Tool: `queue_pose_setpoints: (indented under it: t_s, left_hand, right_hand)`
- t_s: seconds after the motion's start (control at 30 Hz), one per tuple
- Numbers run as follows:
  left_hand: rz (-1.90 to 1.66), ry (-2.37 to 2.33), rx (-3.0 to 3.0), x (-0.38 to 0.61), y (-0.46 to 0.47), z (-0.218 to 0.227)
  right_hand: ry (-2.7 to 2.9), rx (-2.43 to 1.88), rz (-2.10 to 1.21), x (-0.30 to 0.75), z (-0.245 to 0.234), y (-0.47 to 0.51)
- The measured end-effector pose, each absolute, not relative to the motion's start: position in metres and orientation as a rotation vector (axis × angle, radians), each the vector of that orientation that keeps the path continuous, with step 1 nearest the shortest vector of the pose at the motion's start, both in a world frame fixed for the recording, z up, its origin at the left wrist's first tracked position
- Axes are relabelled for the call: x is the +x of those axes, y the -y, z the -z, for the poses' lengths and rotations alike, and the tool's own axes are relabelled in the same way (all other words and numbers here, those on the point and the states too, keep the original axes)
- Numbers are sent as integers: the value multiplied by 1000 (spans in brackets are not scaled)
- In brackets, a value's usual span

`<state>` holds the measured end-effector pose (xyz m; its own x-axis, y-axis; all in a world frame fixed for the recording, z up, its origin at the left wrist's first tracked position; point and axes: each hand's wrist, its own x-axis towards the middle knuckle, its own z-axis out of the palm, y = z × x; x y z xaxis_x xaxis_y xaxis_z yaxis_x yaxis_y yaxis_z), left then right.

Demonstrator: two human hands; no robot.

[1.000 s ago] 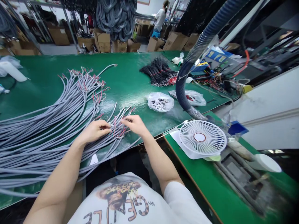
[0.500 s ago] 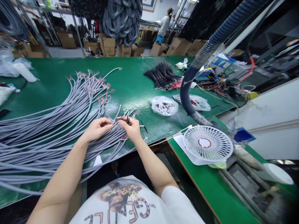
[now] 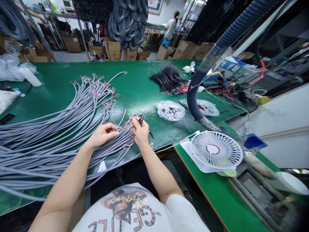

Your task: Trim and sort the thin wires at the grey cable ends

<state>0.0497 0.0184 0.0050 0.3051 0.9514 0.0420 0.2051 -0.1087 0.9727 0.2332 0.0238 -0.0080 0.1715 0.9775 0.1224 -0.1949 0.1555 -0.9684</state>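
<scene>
Your left forearm [image 3: 70,174] reaches forward and inward over the table, and your left hand [image 3: 104,133] sits palm inward with its fingers curled toward the thumb, a small gap showing; whether it grips a wire you cannot tell from this view. Your right forearm [image 3: 160,170] angles up and to the left, the right hand [image 3: 140,131] raised with its fingers bent and closed round a dark slim tool [image 3: 141,119], whose exact type is hidden by the grip. The near bundle of gray jacketed cables [image 3: 103,155] lies on the green tabletop [image 3: 137,90], running in from the left and passing beneath your left hand. Its stripped red and white wire ends [image 3: 130,140] spread between your two hands, just beside the right one. The far cable bundle [image 3: 79,100] lies beyond your left hand, apart from it
</scene>
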Motion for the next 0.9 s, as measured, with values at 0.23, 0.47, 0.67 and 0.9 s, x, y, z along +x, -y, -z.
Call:
queue_pose_setpoints:
  t_s: [0.23,0.47,0.67,0.9]
  left_hand:
    - [-891,-1060,1374,49,-19,-6]
    - [-927,-976,1167,62,-18,-1]
    - [-1090,-955,1146,74,-15,-1]
    - [-1065,-913,890,67,-19,-7]
  right_hand:
    - [1601,-983,-865,248,13,-13]
    - [1858,-895,-672,238,21,-8]
    - [1968,-939,-594,244,17,-4]
    - [1923,-940,-679,244,15,-3]
